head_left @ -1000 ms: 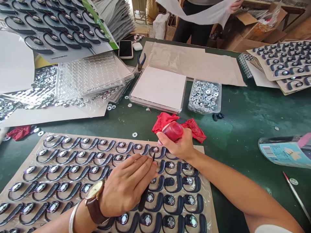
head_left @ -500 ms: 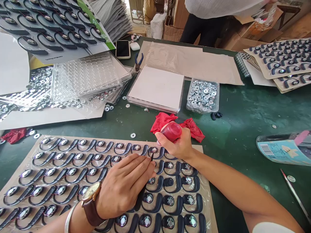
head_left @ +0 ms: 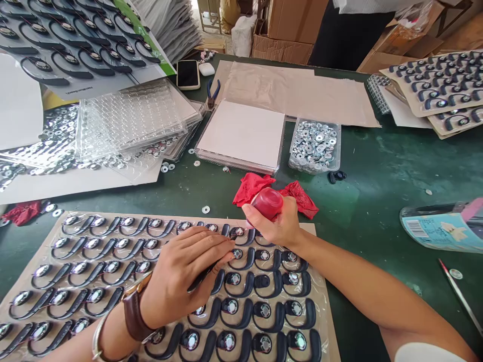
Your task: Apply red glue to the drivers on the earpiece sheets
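Observation:
My left hand (head_left: 184,274) is closed on dark, pointed tweezers (head_left: 204,276); their tip is near a black ear-hook earphone piece (head_left: 237,232) with a round silver speaker. In my right hand (head_left: 284,223), fingers wrap round a red squeeze bottle (head_left: 267,202), tilted bottom-up over the same piece; its nozzle is mostly hidden. Both hands are over a brown card tray (head_left: 310,230) under clear plastic, holding rows of such ear-hook pieces. Some pieces are covered by my left hand and wrist.
Behind the hands lie red cloths (head_left: 251,188), a clear box of metal washers (head_left: 315,146) and a stack of plastic trays topped with white card (head_left: 241,133). Blue-handled pliers (head_left: 213,94) lie farther back. A blue-labelled plastic container (head_left: 437,229) is at right. A person stands behind the table.
My left hand has shifted slightly left, turning the tweezers to a flatter angle. The right hand keeps the bottle almost in place. The person behind has moved right.

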A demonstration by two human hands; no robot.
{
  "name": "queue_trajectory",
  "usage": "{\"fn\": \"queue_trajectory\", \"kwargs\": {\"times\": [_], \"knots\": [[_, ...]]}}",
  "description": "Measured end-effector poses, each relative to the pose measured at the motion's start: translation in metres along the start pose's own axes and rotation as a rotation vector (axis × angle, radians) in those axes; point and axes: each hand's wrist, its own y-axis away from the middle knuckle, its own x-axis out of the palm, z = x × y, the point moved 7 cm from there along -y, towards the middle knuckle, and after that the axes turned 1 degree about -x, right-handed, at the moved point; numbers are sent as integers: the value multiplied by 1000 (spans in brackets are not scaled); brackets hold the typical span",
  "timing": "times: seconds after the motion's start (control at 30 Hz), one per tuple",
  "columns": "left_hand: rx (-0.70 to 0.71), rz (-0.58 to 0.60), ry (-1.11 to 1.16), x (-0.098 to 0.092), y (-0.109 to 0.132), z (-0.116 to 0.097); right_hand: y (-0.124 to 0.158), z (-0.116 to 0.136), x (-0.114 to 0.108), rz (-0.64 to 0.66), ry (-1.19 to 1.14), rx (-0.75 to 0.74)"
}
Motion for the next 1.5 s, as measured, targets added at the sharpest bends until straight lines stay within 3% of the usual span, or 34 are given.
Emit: {"fn": "queue_trajectory", "kwargs": {"times": [0.8,1.07,1.17,1.33,1.5], "knots": [[-219,-69,134,-10,-11,32,1,0,12,125,-142,-2],[-105,-55,78,-7,-7,15,-11,30,-14,447,-175,114],[-36,-68,33,-7,-2,7,-2,31,-19,376,-291,161],[184,-33,-144,-2,26,-22,23,24,-18,48,-302,62],[213,-11,-204,8,47,-34,34,11,3,123,-293,107]]}}
